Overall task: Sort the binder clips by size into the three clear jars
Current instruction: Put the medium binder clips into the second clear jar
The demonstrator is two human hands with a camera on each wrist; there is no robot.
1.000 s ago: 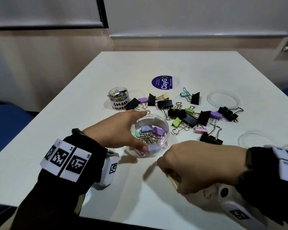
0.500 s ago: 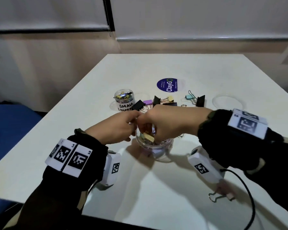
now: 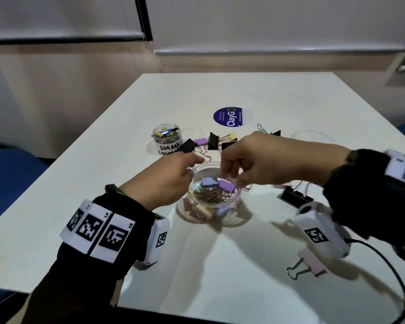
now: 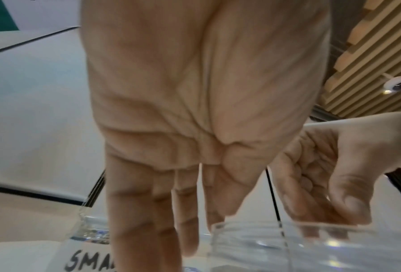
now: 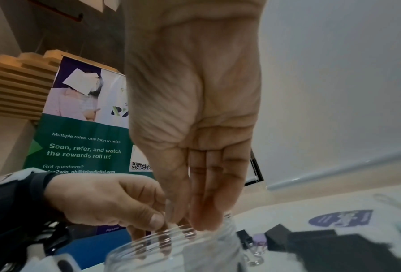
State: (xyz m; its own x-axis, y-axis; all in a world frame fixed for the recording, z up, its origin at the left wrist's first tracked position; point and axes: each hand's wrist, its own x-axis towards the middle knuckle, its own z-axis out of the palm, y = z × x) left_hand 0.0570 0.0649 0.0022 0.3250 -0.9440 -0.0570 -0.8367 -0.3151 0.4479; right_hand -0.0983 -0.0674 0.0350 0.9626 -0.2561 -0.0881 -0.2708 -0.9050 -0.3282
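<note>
A wide clear jar (image 3: pixel 238 199) stands mid-table with several pastel clips in it, a purple clip (image 3: pixel 227 185) on top. My left hand (image 3: pixel 192 166) holds the jar at its far-left rim, fingers down its outer wall (image 5: pixel 164 239). Just above the jar's mouth hovers my right hand (image 3: pixel 229 176), fingers pointing down and loosely together (image 5: pixel 194 220); I see nothing between them. A small labelled jar (image 3: pixel 166 139) of tiny clips stands behind the left hand. Loose black and pastel clips (image 3: pixel 212 141) lie beyond the jar.
A pink clip (image 3: pixel 311 265) lies near the table's front right, under my right wrist camera. A large black clip (image 3: pixel 292 197) sits right of the jar. A blue round sticker (image 3: pixel 229 116) and a clear lid (image 3: pixel 310 134) lie farther back. A cable (image 3: pixel 388 272) trails at the right.
My right hand came up from the front of the table and carried a yellow clip over the jar. The clip is no longer in its fingers. My left hand shifted to the jar's rim.
</note>
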